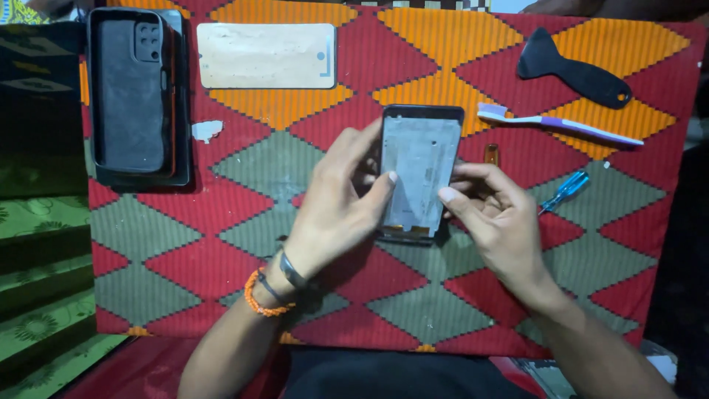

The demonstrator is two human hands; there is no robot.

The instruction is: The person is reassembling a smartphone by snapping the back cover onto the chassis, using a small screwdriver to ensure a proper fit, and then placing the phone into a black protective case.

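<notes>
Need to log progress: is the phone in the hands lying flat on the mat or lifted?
Lifted and tilted. Both hands, left and right, pinch the phone frame by its sides; its lower end casts shadow on the patterned mat.

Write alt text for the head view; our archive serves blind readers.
Two hands, left hand and right hand, hold a phone frame over a red, orange and green patterned mat. On the mat lie a black phone case, a pale rectangular panel, a toothbrush, a black scraper and a small blue screwdriver.

phone frame [418, 168] | black rim, pale grey inner plate, orange strip at lower edge | upright, tilted slightly, lifted above patterned mat centre | gripped at both sides
</notes>
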